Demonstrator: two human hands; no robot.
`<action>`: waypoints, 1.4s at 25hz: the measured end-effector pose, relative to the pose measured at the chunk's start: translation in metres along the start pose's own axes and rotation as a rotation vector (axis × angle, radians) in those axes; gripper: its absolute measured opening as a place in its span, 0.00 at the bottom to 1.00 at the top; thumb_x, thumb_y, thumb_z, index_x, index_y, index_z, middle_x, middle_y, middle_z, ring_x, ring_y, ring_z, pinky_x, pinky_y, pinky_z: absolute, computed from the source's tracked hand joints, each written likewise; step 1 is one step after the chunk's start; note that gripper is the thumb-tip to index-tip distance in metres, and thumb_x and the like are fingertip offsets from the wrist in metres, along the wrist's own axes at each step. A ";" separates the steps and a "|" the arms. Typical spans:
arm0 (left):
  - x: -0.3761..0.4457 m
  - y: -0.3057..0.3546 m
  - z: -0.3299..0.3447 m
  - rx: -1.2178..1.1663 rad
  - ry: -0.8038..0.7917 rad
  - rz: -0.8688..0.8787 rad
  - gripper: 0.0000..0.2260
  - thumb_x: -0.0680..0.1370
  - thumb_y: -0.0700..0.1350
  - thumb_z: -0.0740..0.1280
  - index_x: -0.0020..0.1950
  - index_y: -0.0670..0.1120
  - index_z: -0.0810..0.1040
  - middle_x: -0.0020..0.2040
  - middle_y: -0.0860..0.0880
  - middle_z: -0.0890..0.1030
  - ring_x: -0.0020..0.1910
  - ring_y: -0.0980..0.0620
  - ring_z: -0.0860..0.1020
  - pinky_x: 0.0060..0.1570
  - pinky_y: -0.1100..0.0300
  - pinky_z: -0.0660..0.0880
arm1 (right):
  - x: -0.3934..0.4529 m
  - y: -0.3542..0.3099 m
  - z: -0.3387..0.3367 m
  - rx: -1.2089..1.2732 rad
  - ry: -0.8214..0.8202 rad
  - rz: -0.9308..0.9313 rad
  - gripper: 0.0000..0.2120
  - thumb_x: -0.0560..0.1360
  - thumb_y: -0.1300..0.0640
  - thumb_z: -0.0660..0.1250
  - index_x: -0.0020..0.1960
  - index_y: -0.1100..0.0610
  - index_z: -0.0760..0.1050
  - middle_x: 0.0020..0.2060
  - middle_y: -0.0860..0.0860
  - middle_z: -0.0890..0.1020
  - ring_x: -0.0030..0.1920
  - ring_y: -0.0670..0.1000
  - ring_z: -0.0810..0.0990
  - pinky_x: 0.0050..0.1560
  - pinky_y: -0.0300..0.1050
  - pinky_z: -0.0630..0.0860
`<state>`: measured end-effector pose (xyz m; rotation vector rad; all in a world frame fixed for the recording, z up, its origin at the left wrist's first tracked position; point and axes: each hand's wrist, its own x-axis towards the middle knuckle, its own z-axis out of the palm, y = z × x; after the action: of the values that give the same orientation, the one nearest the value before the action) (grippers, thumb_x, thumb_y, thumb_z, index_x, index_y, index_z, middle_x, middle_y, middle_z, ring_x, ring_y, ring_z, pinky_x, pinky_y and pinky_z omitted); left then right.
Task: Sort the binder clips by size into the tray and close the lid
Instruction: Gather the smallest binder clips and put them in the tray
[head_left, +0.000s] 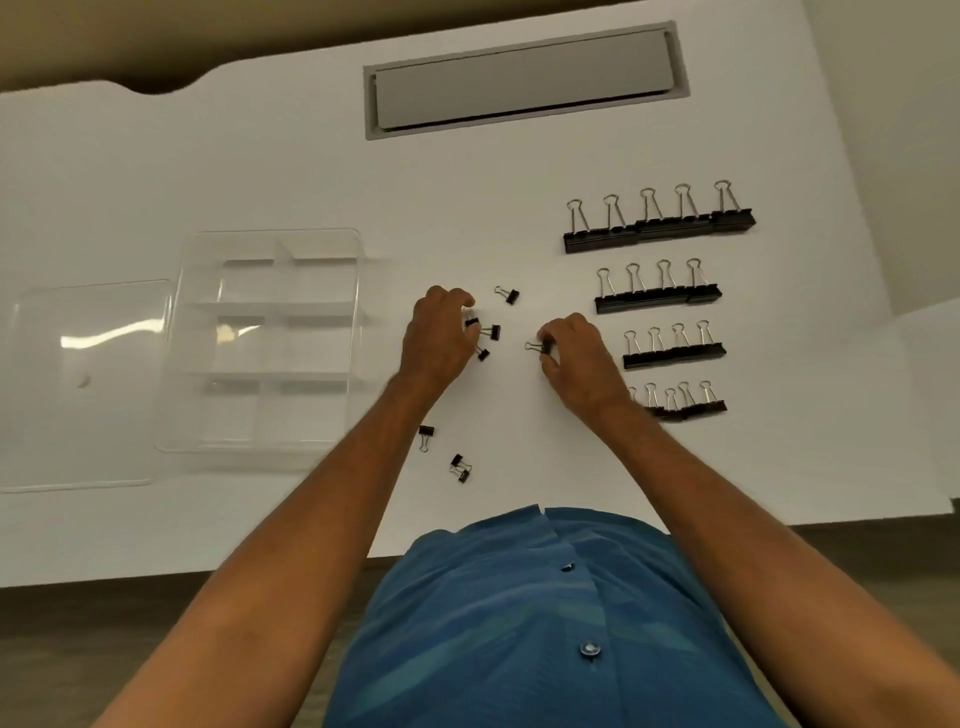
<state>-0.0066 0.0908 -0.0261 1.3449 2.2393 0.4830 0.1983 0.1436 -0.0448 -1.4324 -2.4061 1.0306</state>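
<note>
A clear compartment tray (358, 291) lies at the left of the white table, its clear lid (83, 384) flat beside it on the left. Black binder clips stand in rows by size on the right: the largest row (660, 228) at the back, then a row (657, 299), a row (674, 353) and the smallest row (685, 409) in front. My left hand (436, 338) pinches small clips (485, 332) at its fingertips. My right hand (576, 358) pinches one small clip (540, 346). Loose small clips lie at the centre (508, 295) and nearer me (426, 435), (460, 469).
A grey cable hatch (524, 78) is set into the table at the back. The table's front edge (208, 571) runs just ahead of my blue shirt. My right forearm covers part of the smallest row.
</note>
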 end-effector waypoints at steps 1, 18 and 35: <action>0.007 -0.002 0.001 0.027 -0.035 0.005 0.14 0.77 0.44 0.69 0.62 0.46 0.76 0.59 0.45 0.75 0.59 0.45 0.73 0.56 0.49 0.75 | 0.001 0.001 -0.003 0.037 -0.016 0.018 0.18 0.76 0.64 0.68 0.65 0.56 0.73 0.56 0.53 0.74 0.56 0.52 0.72 0.54 0.47 0.74; 0.003 0.004 0.007 -0.068 -0.030 0.234 0.05 0.75 0.42 0.67 0.51 0.47 0.76 0.52 0.50 0.75 0.48 0.51 0.73 0.46 0.58 0.73 | 0.063 -0.025 -0.006 0.030 -0.006 -0.162 0.14 0.73 0.65 0.63 0.57 0.54 0.73 0.59 0.49 0.73 0.55 0.51 0.73 0.52 0.42 0.73; 0.010 0.021 0.018 0.291 -0.124 0.346 0.08 0.75 0.32 0.60 0.51 0.42 0.72 0.45 0.44 0.74 0.40 0.46 0.72 0.34 0.54 0.65 | 0.022 -0.007 0.007 -0.244 -0.017 -0.157 0.09 0.75 0.62 0.68 0.54 0.60 0.76 0.47 0.57 0.74 0.44 0.56 0.74 0.35 0.52 0.75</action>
<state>0.0146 0.1102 -0.0319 1.8728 2.0378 0.1825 0.1781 0.1564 -0.0501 -1.2788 -2.6820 0.7383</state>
